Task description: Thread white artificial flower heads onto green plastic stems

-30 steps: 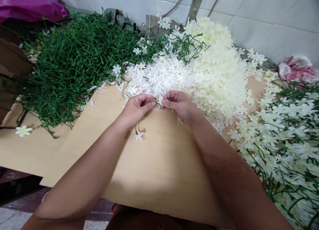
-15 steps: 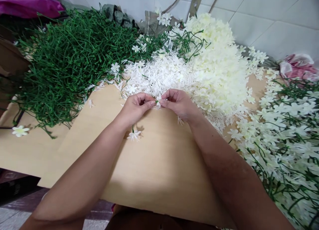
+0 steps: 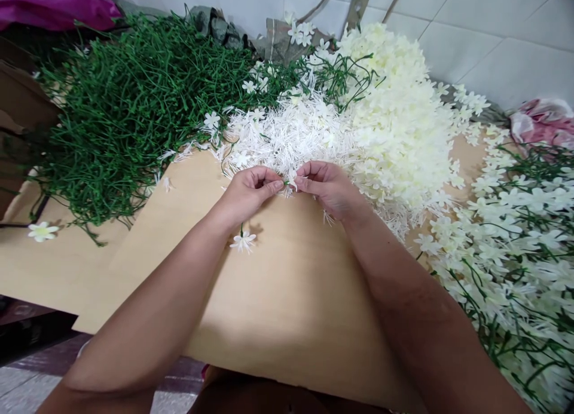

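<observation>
My left hand [image 3: 256,189] is closed, thumb and forefinger pinching the tip of a green artificial flower stem [image 3: 286,183]. Opposite it, my right hand [image 3: 326,186] pinches a small white flower piece [image 3: 292,180] at that tip; the fingers hide most of it. Thin white strands show just below the fingertips. Under my left wrist, a white artificial flower [image 3: 243,242] on a green stem rests over the board; my hand covers where this stem leads. Another white spiky piece [image 3: 329,217] pokes out beneath my right hand.
Beyond my hands lie heaps of white stamens [image 3: 291,130], cream petals [image 3: 394,103] and green stems [image 3: 147,103]. Assembled flowers [image 3: 533,235] pile up on the right. A single flower [image 3: 42,231] sits at the left on the cardboard [image 3: 278,306]. Tiled wall [image 3: 484,20] stands behind.
The view has shifted slightly, so the scene sits a little further right. My fingertips have parted slightly at the stem tip, and the right hand still pinches the white piece.
</observation>
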{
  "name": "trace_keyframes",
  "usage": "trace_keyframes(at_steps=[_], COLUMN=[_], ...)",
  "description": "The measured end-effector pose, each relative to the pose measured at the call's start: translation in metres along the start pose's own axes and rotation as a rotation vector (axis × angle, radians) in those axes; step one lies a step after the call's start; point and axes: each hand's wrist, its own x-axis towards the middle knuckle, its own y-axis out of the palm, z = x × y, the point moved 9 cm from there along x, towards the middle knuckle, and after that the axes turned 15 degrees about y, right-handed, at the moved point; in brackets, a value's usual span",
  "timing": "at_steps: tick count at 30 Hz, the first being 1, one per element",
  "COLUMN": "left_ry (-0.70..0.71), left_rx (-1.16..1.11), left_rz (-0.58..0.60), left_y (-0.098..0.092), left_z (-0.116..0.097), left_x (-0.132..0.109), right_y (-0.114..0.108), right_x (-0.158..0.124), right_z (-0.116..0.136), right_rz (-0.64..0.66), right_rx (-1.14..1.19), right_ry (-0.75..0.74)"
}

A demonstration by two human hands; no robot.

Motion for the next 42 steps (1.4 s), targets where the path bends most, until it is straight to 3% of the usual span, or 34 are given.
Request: trace_keyframes(at_steps=[13,24,31,42], left_ry=[-0.045,-0.088,-0.141,-0.142], left_rx=[0.012,0.07,0.211,0.195], left_rz=[-0.028,0.07,0.125,0.18], left_y=[-0.003,-0.002,0.001,0.003], left_z=[-0.001,0.004,0.004,0.004], left_x=[-0.002,0.003,0.004,0.002], right_y=[0.003,0.016,0.014,0.017], right_x=[-0.007,-0.006,-0.002,-0.001], right_z=[0.013,-0.001,-0.01,-0.011], right_rz=[-0.189,-0.063,-0.064,-0.06], right_rx=[-0.251,-0.251,-0.225,-0.192], right_ry=[-0.144,-0.059,-0.02,-0.053])
